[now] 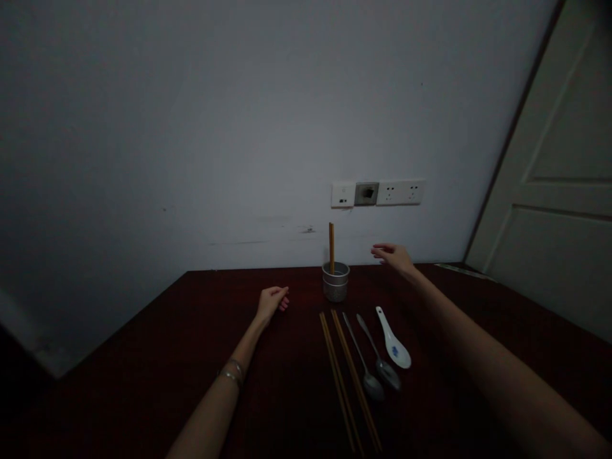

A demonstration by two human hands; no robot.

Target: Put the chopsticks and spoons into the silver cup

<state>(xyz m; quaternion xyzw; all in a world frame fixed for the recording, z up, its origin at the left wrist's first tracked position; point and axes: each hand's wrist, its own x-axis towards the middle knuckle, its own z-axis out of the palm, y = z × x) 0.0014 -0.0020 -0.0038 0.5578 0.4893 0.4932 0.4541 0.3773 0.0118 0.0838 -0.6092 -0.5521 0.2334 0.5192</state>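
Note:
A metal cup stands near the wall on the dark red table, with chopsticks upright in it. To the cup's left, my left hand rests by the tabletop, fingers curled in and nothing visible in them. My right hand hovers right of the cup and higher, holding nothing, its fingers loosely apart. In front of the cup lie two pairs of chopsticks, a left pair and a right pair. Beside them are two metal spoons, one left of the other, then a white ceramic spoon.
Behind the table rises a pale wall carrying a row of sockets and switches. A panelled door is at the right. A flat strip lies along the table's back right edge.

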